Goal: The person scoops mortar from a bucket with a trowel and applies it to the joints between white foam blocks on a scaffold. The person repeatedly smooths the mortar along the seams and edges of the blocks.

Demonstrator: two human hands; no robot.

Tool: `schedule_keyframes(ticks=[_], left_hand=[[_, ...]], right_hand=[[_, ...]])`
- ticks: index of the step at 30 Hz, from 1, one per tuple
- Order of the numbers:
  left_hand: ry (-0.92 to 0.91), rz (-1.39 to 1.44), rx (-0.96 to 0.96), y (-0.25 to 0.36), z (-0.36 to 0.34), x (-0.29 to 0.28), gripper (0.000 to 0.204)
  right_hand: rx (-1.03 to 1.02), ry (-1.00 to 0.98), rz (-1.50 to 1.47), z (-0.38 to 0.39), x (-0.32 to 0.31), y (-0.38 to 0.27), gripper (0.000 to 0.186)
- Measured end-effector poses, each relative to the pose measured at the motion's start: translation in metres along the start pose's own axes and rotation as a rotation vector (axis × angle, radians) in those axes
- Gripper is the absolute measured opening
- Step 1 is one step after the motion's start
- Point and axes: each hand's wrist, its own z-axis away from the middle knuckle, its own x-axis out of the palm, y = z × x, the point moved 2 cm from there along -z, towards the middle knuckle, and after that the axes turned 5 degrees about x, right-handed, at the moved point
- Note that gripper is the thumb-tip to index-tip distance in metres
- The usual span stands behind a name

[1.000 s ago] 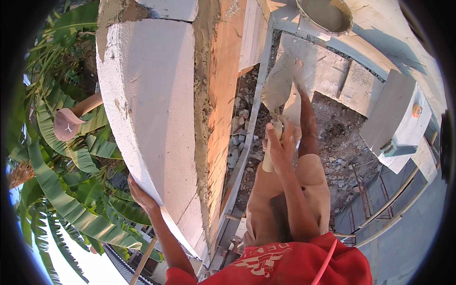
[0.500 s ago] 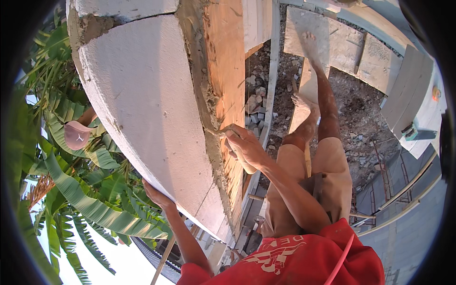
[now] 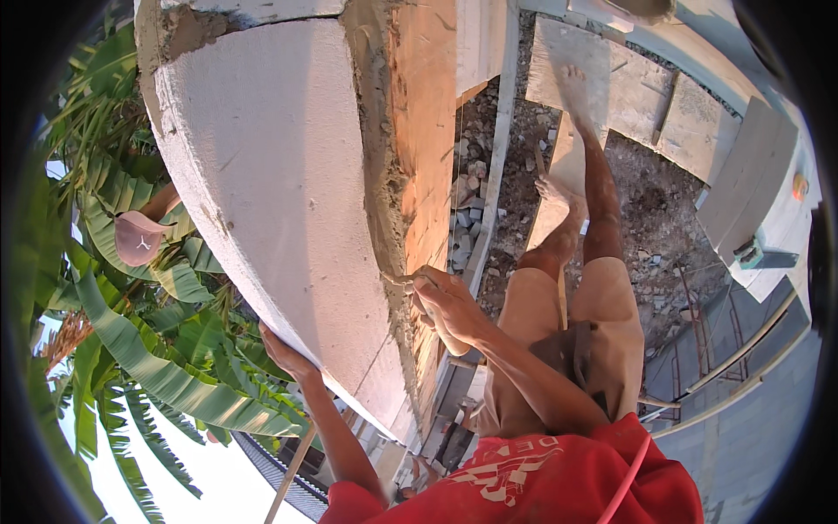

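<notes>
My right hand is closed around the pale wooden handle of a trowel. Its thin bent metal neck points left into the strip of wet grey mortar between a white block wall and a wooden board. The blade itself is hard to make out against the mortar. Lower left, my left hand lies with fingers stretched along the outer edge of the white blocks, partly hidden by that edge.
My bare feet stand on narrow planks over rubble. A grey board carries a green-handled tool at right. Left of the wall, a pink cap sits among banana leaves. A bucket-like container shows at the top.
My right hand and the trowel have moved down along the mortar strip, toward me. My left hand stays at the wall's edge. The view has shifted slightly.
</notes>
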Motion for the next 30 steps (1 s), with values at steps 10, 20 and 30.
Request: schedule_keyframes(ticks=[10, 20, 30], left_hand=[[-0.087, -0.018, 0.049, -0.007, -0.006, -0.007, 0.056], [-0.071, -0.118, 0.104, -0.006, -0.007, -0.007, 0.056], [-0.034, -0.216, 0.105, 0.007, 0.002, 0.001, 0.059]], right_hand=[[-0.223, 0.162, 0.208, -0.014, -0.045, -0.072, 0.033], [-0.043, 0.089, 0.271, -0.005, -0.043, -0.029, 0.027], [0.022, 0.013, 0.275, 0.012, -0.032, 0.091, 0.038]])
